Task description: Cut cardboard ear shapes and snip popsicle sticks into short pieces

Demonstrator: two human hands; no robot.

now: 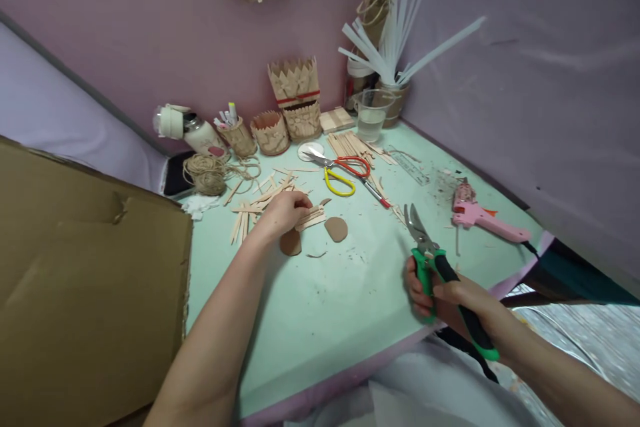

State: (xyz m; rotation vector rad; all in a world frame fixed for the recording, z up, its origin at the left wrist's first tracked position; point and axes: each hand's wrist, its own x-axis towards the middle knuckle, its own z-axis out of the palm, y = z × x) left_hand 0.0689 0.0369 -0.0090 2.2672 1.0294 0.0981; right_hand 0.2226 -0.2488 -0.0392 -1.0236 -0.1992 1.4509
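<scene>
My right hand (425,290) is wrapped round the green and black handles of a pair of pruning shears (423,247), whose blades point up and away, slightly parted. Over the pile of wooden sticks (265,200), my left hand (289,212) reaches down with its fingers curled at the flat sticks (313,215). Its fingertips are partly hidden, so whether they grip a stick is unclear. Beside that hand lie two rounded brown cardboard pieces, one piece (337,229) to its right and another piece (291,243) just below it.
Scissors (345,170) with red and yellow handles lie mid-table. A pink glue gun (487,219) rests at right. Along the back stand stick-covered pots (270,133), a clear cup of water (373,120) and a bottle (200,133). Twine (207,177) and a cardboard box (95,280) are at left.
</scene>
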